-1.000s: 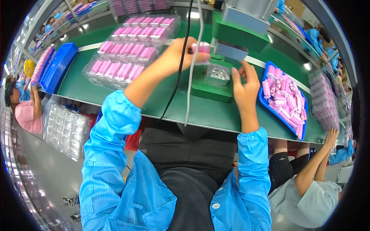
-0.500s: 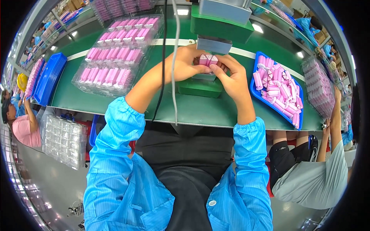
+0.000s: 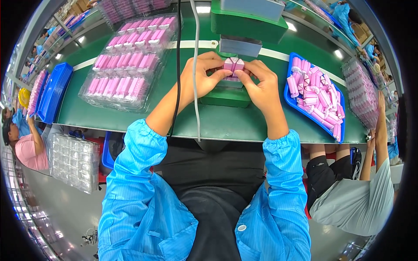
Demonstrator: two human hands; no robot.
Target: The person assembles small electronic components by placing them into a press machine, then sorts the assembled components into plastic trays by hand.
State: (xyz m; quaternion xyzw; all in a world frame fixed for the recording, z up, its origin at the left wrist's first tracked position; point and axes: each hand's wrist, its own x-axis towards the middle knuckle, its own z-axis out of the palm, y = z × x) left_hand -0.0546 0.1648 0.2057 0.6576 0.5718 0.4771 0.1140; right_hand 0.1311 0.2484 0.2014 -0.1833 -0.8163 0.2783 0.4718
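Observation:
My left hand (image 3: pixel 204 75) and my right hand (image 3: pixel 259 78) meet at a green bench machine. Between their fingertips they pinch a pink block (image 3: pixel 234 65) from both sides. It looks like two pink pieces side by side, their slanted pale-edged ends facing up; the lower part is partly covered by my thumbs. A grey metal block (image 3: pixel 240 45) of the machine hangs just above and behind it. Beneath my hands lies the machine's green base (image 3: pixel 225 96) with a pale plate on top. I cannot tell whether the pink block touches that plate.
A clear tray (image 3: pixel 150 93) with rows of pink pieces lies left on the green bench (image 3: pixel 183 124). To the right, a blue tray (image 3: pixel 300 109) holds loose pink pieces. Black and grey cables (image 3: pixel 194 26) hang before my left arm. People sit at both sides.
The pink block has turned more squarely upright and sits slightly lower between my fingers. My hands stay close together at the machine. The whole view has shifted a little.

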